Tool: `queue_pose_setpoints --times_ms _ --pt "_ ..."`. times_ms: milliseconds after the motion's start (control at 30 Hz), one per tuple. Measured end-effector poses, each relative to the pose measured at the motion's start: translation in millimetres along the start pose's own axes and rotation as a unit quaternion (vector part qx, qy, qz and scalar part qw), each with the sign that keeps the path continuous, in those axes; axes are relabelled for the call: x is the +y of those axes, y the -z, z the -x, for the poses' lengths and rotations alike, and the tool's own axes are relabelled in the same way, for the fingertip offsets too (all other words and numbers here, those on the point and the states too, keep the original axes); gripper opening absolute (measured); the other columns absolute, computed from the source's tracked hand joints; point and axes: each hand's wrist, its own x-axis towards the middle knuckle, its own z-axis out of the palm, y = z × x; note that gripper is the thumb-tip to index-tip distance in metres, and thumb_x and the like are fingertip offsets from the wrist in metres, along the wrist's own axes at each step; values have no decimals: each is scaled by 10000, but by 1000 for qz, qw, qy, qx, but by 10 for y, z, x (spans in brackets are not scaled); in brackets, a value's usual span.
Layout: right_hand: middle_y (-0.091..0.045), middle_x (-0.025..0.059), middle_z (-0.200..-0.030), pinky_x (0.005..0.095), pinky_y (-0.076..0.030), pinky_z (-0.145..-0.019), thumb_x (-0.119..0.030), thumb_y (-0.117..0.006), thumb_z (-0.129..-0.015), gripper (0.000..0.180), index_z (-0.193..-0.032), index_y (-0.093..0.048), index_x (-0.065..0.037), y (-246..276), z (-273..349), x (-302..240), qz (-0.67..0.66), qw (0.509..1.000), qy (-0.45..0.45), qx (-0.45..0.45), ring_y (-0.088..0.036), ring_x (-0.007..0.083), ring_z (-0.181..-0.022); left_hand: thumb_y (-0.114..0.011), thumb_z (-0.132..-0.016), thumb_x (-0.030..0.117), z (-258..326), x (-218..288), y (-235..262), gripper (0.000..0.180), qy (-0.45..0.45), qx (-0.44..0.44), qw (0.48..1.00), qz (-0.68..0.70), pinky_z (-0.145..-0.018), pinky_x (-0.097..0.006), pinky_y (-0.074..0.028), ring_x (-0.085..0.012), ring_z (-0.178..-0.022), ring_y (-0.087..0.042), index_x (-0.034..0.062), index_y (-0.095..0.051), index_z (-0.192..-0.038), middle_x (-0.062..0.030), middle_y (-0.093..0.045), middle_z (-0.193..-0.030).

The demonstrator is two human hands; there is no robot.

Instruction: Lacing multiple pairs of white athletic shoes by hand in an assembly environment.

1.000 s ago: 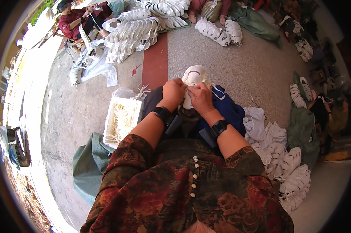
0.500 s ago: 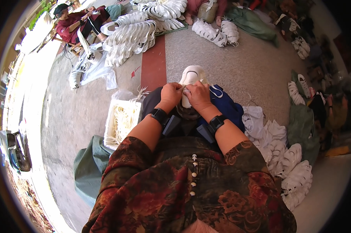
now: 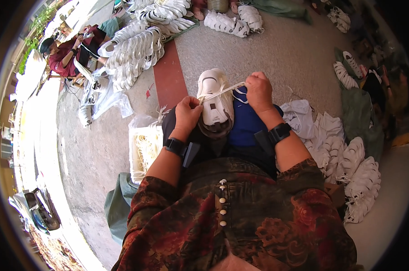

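Note:
A white sneaker point(image 3: 216, 113) rests at my knees, its toe pointing away from me. A pale shoelace point(image 3: 226, 91) runs from the shoe's upper across to the right. My right hand point(image 3: 260, 91), closed, grips the lace to the right of the shoe and holds it taut. My left hand point(image 3: 188, 116) is pinched at the shoe's left side, where a bit of lace shows at its fingertips. Blue cloth point(image 3: 247, 124) lies over my right leg, just beside the shoe.
On my left stands a white box point(image 3: 133, 151) of loose pale laces. White shoes point(image 3: 347, 176) pile up at my right, with more shoes point(image 3: 134, 54) heaped ahead. A seated person point(image 3: 66, 61) works at far left. Dark green cloth point(image 3: 119, 203) lies near my left side.
My hands were close together over the shoe; now they are apart. The right one has moved right and outward, drawing the lace out straight. The view has shifted slightly.

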Motion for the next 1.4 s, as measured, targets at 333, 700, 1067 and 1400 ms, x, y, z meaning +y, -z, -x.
queue_pose_setpoints --times_ms 333,700,1067,1400 --pt "-629 159 -836 247 -423 -713 -158 -525 -870 174 -733 -523 -50 318 25 -262 -719 608 -229 -249 -508 118 -701 -637 -705 145 -210 507 -97 96 -150 -47 974 -162 -629 -330 -481 -251 -649 -593 56 -660 -732 -93 -602 -676" --pt "-564 66 -673 228 -392 -612 -119 -479 -880 207 -681 -487 -63 157 333 -67 -646 678 -281 -207 -472 101 -623 -583 -696 154 -62 403 -450 92 -233 53 921 -308 -636 -390 -458 -270 -717 -582 78 -625 -662 -82 -575 -724" --pt "-351 3 -539 236 -264 -388 -21 -451 -771 162 -637 -398 -94 1677 1320 2357 -433 692 -510 271 -362 104 -433 -632 -744 139 742 -771 2418 95 100 70 765 -632 -688 -403 -477 -293 -799 -600 45 -620 -749 -117 -601 -828" --pt "-542 82 -642 297 -436 -544 -2 -612 -651 171 -796 -522 -3 582 451 880 -188 934 -221 -211 -546 155 -601 -593 -741 72 627 -751 1489 230 50 80 895 -436 -743 -422 -471 -347 -892 -574 56 -592 -970 -160 -590 -937"
